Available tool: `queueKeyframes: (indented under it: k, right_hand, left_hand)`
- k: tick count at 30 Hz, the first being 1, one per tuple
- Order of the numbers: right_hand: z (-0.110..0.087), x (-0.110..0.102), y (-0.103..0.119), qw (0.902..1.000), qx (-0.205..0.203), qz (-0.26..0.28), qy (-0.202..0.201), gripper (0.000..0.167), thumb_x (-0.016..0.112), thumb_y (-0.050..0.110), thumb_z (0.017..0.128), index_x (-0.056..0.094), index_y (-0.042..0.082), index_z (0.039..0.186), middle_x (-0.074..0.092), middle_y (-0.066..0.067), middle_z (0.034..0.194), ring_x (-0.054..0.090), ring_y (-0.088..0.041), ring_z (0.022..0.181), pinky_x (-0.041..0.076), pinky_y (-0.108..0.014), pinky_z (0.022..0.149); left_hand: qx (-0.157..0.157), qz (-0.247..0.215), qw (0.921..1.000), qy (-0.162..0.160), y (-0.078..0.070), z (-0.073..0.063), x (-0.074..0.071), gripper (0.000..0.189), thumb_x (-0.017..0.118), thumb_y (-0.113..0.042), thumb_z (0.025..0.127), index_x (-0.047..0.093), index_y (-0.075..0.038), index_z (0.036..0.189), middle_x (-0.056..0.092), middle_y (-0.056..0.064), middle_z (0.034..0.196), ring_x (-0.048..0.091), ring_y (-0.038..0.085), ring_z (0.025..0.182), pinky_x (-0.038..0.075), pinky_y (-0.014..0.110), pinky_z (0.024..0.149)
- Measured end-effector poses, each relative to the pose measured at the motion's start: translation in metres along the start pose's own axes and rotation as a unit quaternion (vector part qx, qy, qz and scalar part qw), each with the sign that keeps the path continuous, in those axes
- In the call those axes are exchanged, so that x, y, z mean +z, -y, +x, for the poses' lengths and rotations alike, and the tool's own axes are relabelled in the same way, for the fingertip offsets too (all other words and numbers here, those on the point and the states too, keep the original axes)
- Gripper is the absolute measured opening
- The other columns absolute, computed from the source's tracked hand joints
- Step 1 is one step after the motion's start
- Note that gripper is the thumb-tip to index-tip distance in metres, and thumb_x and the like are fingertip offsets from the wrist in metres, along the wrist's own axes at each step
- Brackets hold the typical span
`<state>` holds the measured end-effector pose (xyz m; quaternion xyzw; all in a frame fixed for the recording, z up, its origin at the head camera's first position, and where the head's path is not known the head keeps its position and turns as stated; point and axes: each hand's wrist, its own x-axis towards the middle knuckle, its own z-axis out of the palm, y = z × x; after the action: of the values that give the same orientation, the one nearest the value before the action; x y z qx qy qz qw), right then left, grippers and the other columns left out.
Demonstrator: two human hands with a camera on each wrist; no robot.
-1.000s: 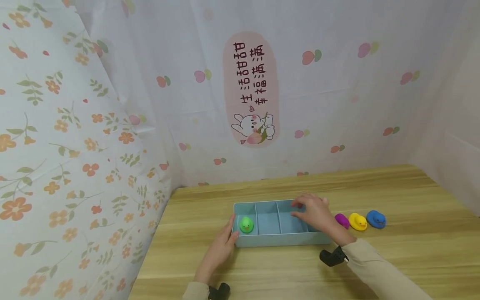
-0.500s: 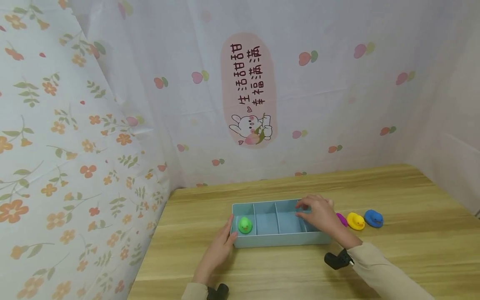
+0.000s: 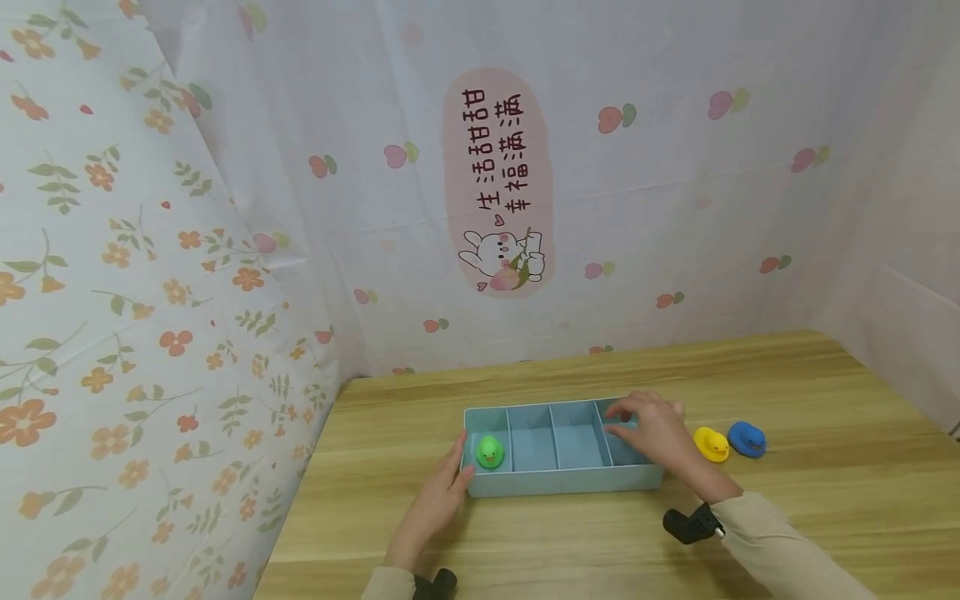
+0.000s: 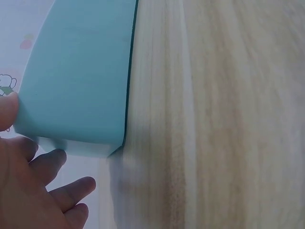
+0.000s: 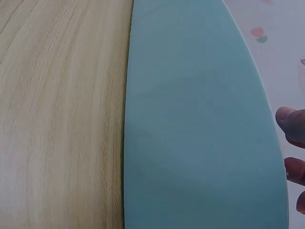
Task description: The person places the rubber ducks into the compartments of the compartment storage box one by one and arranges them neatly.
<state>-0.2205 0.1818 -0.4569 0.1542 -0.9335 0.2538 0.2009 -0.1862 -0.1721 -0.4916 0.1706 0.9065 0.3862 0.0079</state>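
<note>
A light blue tray (image 3: pixel 562 482) with a row of compartments lies on the table, a green toy duck (image 3: pixel 490 452) in its leftmost one. Against the tray's left end rests my left hand (image 3: pixel 438 492), its thumb at the front corner and its fingers along the end wall. My right hand (image 3: pixel 654 429) hovers over the rightmost compartment, thumb and forefinger bent and spread apart with nothing visible between them. In the right wrist view, its fingertips show beside the rim of the tray (image 5: pixel 200 119). Yellow (image 3: pixel 711 445) and blue (image 3: pixel 747 438) toy ducks sit right of this hand.
The wooden table (image 3: pixel 555 546) extends in front of the tray and to both sides. A white patterned cloth (image 3: pixel 637 208) hangs behind it, and a floral cloth (image 3: pixel 150 375) borders the left side.
My right hand has moved right, from above the third compartment to above the rightmost one. A purple duck seen beside it earlier is now hidden behind it. The left hand stays put.
</note>
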Motion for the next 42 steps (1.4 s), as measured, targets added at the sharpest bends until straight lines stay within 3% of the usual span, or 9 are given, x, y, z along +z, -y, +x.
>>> queueKeyframes:
  k: [23, 32, 38, 42]
  right_hand:
    - [-0.014, -0.028, -0.025, 0.9996, 0.027, 0.007, -0.012, 0.015, 0.08, 0.017, 0.075, 0.072, 0.014, 0.087, 0.062, 0.004, 0.077, 0.057, -0.025, 0.081, 0.018, -0.035, 0.064]
    - [-0.02, -0.044, -0.04, 0.9991, 0.039, 0.0, -0.017, 0.016, 0.08, 0.018, 0.075, 0.071, 0.014, 0.087, 0.064, 0.002, 0.079, 0.059, -0.024, 0.078, 0.027, -0.035, 0.067]
    - [-0.026, -0.052, -0.055, 0.999, 0.043, 0.0, -0.01, 0.018, 0.08, 0.014, 0.074, 0.071, 0.009, 0.089, 0.063, -0.001, 0.08, 0.057, -0.023, 0.075, 0.041, -0.032, 0.063]
    - [-0.029, -0.059, -0.064, 0.9983, 0.059, 0.004, 0.005, 0.021, 0.08, 0.015, 0.075, 0.071, 0.005, 0.092, 0.064, -0.005, 0.082, 0.056, -0.025, 0.077, 0.042, -0.03, 0.063]
  left_hand:
    - [0.003, 0.001, 1.0, 0.003, -0.001, 0.002, -0.001, 0.057, 0.039, -0.027, 0.104, 0.02, -0.004, 0.152, 0.028, 0.024, 0.153, 0.029, 0.043, 0.139, 0.025, 0.058, 0.112]
    - [0.001, -0.008, 1.0, 0.004, 0.0, 0.002, 0.0, 0.057, 0.039, -0.027, 0.104, 0.019, -0.004, 0.152, 0.026, 0.024, 0.153, 0.028, 0.043, 0.14, 0.024, 0.058, 0.112]
    - [-0.003, -0.011, 0.9999, 0.003, -0.001, 0.001, 0.0, 0.058, 0.039, -0.029, 0.104, 0.019, -0.005, 0.152, 0.026, 0.022, 0.154, 0.028, 0.043, 0.139, 0.025, 0.058, 0.112]
    - [-0.008, -0.007, 0.9999, 0.001, -0.002, 0.0, 0.0, 0.058, 0.039, -0.03, 0.104, 0.02, -0.006, 0.153, 0.027, 0.022, 0.154, 0.029, 0.043, 0.139, 0.026, 0.059, 0.112]
